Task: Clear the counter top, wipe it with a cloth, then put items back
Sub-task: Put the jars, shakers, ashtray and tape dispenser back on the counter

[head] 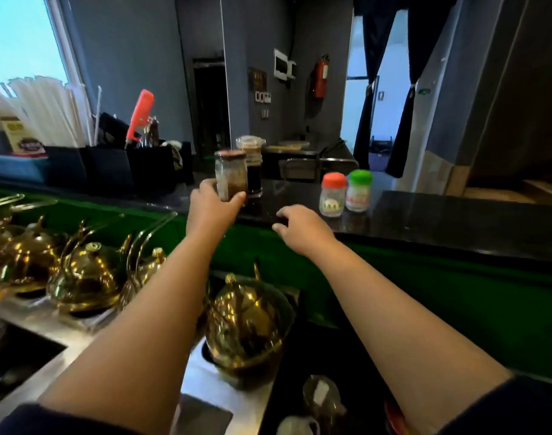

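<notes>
Jar in left hand, countertop edge

We are seeing two small clear plastic jars, one orange-capped and one green-capped, two taller glass jars with dark contents, and at least four shiny brass teapots.

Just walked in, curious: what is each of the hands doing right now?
Left hand: closed around a glass jar.
Right hand: holding nothing, fingers loosely curled above the counter.
</notes>
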### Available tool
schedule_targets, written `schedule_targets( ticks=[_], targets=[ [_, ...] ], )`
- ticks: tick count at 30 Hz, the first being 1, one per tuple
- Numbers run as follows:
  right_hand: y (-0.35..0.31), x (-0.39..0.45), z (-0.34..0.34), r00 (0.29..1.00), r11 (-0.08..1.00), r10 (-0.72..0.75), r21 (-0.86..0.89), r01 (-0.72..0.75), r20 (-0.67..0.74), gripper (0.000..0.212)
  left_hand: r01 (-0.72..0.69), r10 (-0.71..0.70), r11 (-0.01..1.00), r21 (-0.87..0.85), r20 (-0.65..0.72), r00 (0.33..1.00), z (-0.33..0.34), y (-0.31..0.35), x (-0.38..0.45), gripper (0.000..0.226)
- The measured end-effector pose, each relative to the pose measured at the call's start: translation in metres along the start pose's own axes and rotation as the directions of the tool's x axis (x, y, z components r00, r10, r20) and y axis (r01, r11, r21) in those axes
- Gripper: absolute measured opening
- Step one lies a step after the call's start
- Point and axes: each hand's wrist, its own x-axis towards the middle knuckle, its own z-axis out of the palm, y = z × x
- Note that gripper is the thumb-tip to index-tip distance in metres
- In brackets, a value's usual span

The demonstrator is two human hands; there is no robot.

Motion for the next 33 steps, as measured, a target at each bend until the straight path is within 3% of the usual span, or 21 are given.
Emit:
schedule_targets(
  ticks=[4, 9, 12, 17, 20, 28, 33],
  targets=[
    [0.026, -0.088, 0.011, 0.974, 0.973, -0.090, 0.190, 0.130, -0.207, 0.039, -0.169, 0.164, 0.983, -0.067, -0.075, 0.984, 0.009, -0.011, -0.091, 0.032],
    [0.067, -0.180, 0.050, 0.992, 0.923, 0.031, 0.385, 0.017, -0.119, 0.038, -0.224, 0.217, 0.965, -0.134, -0.066, 0.974, 0.037, -0.044, -0.214, 0.015],
    [0.092, -0.216, 0.078, 0.994, 0.873, 0.109, 0.478, -0.101, 0.010, 0.050, -0.142, 0.147, 0.978, -0.153, 0.022, 0.989, 0.055, -0.069, -0.273, 0.020],
    [0.129, -0.258, 0.127, 0.937, 0.698, 0.273, 0.626, -0.348, 0.217, 0.070, 0.021, 0.008, 0.981, -0.193, 0.148, 0.989, 0.073, -0.096, -0.337, 0.065],
    [0.139, -0.268, 0.153, 0.914, 0.689, 0.290, 0.600, -0.406, 0.285, 0.071, 0.059, -0.026, 0.983, -0.174, 0.185, 0.982, 0.082, -0.107, -0.350, 0.080],
    [0.132, -0.262, 0.186, 0.913, 0.605, 0.313, 0.687, -0.403, 0.261, 0.052, 0.078, -0.061, 0.993, -0.085, 0.190, 0.980, 0.095, -0.121, -0.352, 0.064],
    [0.134, -0.264, 0.179, 0.938, 0.632, 0.289, 0.697, -0.338, 0.192, 0.047, 0.039, -0.021, 0.995, -0.093, 0.180, 0.983, 0.079, -0.109, -0.358, 0.060]
  ],
)
